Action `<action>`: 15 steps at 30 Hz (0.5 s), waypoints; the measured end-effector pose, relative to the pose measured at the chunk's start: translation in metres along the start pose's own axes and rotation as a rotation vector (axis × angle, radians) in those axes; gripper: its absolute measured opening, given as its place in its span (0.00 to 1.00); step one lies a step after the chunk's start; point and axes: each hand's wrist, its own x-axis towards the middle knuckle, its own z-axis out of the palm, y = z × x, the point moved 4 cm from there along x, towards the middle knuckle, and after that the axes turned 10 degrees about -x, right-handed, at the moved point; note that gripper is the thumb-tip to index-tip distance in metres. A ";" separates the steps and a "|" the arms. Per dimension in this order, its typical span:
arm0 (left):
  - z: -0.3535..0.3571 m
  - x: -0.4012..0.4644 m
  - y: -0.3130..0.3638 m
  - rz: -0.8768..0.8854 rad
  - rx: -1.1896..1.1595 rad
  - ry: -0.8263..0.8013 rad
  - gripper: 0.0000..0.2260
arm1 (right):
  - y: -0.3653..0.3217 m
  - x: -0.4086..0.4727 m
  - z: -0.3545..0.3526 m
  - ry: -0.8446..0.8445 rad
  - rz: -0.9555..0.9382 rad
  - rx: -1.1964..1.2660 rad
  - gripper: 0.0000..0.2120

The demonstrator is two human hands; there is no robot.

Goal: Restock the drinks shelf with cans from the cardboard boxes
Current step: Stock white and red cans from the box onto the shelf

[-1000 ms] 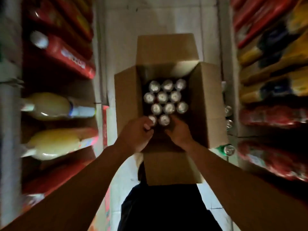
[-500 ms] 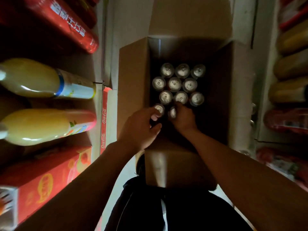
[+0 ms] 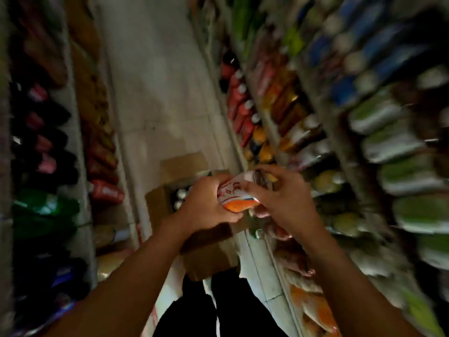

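Observation:
Both my hands are raised above the open cardboard box (image 3: 158,205) on the aisle floor. My left hand (image 3: 206,205) grips a white and orange can (image 3: 239,198) lying on its side. My right hand (image 3: 279,203) holds the other end, near the can's silver top (image 3: 261,177); a second can may be under its fingers, but blur hides it. Silver tops of more cans (image 3: 179,198) show inside the box to the left of my left hand. The whole view is blurred by motion.
Drinks shelves line both sides of the narrow aisle: dark and red bottles (image 3: 104,190) on the left, red, orange, green and blue bottles (image 3: 398,142) on the right. Pale tiled floor (image 3: 155,93) runs ahead. My dark trousers (image 3: 218,307) are below the box.
My hands have lifted out of the box with a can held between them. The view has swung up from the box to look down the aisle.

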 end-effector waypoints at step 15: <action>0.180 -0.095 0.351 0.524 -0.092 -0.531 0.32 | -0.068 -0.273 -0.269 0.957 -0.085 0.117 0.25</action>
